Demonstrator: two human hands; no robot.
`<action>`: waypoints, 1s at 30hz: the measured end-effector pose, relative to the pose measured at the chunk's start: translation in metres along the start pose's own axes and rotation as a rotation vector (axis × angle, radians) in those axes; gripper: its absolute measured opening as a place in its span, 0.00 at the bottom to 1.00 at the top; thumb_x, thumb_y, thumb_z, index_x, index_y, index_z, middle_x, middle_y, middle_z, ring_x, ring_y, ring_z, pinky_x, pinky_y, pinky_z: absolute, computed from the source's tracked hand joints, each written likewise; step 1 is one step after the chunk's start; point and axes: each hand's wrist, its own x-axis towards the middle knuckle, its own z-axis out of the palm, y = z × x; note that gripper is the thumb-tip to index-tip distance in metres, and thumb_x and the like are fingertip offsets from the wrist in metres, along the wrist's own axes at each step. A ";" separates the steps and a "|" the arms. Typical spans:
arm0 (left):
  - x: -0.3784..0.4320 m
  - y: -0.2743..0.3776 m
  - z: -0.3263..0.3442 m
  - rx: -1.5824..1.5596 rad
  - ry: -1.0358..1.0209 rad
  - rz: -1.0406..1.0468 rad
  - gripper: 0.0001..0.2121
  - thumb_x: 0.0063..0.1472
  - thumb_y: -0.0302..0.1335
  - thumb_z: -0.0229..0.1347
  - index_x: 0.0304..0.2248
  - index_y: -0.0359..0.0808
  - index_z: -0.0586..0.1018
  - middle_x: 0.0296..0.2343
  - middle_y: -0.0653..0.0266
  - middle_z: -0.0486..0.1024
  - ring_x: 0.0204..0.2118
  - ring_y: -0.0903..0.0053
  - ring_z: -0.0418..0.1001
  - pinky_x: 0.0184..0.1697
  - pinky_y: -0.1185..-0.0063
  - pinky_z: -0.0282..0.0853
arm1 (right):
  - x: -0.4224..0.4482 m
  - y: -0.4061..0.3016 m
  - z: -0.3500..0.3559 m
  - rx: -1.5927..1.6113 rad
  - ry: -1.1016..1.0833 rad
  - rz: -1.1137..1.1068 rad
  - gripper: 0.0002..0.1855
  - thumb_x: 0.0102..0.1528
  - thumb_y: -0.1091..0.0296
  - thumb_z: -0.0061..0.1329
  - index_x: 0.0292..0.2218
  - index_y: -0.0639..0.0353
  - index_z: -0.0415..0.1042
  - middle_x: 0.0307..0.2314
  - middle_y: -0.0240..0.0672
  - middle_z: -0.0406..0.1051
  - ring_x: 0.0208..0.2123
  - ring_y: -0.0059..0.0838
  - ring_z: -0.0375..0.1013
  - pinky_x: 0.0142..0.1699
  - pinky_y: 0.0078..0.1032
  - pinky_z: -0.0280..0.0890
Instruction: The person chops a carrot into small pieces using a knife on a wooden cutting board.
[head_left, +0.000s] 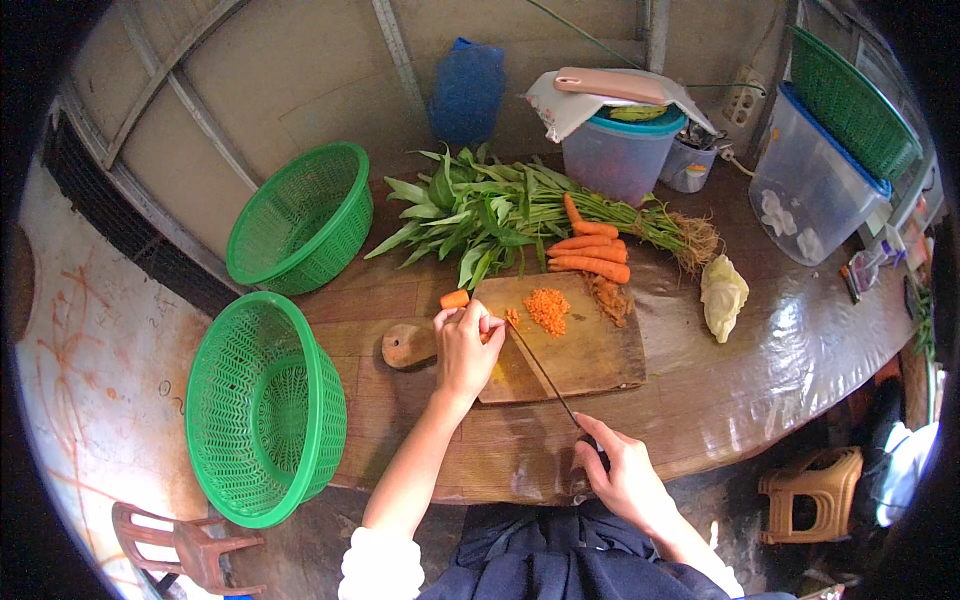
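Observation:
On a wooden cutting board (600, 367), my left hand (465, 349) pinches a piece of carrot, mostly hidden under the fingers. Grasped by its dark handle in my right hand (626, 472) is a kitchen knife (545, 375). The blade runs up and left, and its tip touches the carrot bits right by my left fingertips. A small heap of finely diced carrot (547, 310) sits on the board beyond the blade. Carrot peelings (611, 300) lie at the board's far right corner. Another carrot chunk (454, 299) shows just past my left knuckles.
Several whole carrots (589, 259) and leafy greens with roots (487, 202) lie behind the board. Two green baskets (330, 420) stand left. Rightward are a cabbage piece (724, 296) and a clear plastic container (810, 180). A phone (609, 85) rests atop a covered tub (619, 161).

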 end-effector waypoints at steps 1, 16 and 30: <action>0.000 0.001 0.000 0.005 0.004 0.004 0.14 0.51 0.21 0.59 0.23 0.38 0.62 0.21 0.65 0.78 0.27 0.69 0.75 0.48 0.69 0.57 | 0.000 0.001 0.000 -0.002 0.004 -0.006 0.19 0.56 0.72 0.48 0.49 0.65 0.66 0.33 0.56 0.73 0.37 0.53 0.74 0.42 0.38 0.69; 0.001 0.001 -0.005 -0.014 -0.029 0.031 0.12 0.52 0.22 0.59 0.27 0.39 0.65 0.23 0.69 0.77 0.31 0.72 0.76 0.52 0.68 0.55 | -0.002 0.004 -0.009 0.017 0.009 0.024 0.19 0.56 0.72 0.48 0.49 0.65 0.67 0.37 0.55 0.73 0.41 0.52 0.74 0.45 0.36 0.68; 0.002 0.003 -0.001 -0.010 -0.018 0.009 0.12 0.51 0.22 0.59 0.26 0.38 0.65 0.21 0.68 0.76 0.29 0.70 0.74 0.49 0.69 0.57 | 0.002 0.003 0.003 -0.046 0.006 -0.021 0.19 0.56 0.72 0.47 0.49 0.66 0.67 0.30 0.56 0.73 0.34 0.54 0.74 0.39 0.40 0.68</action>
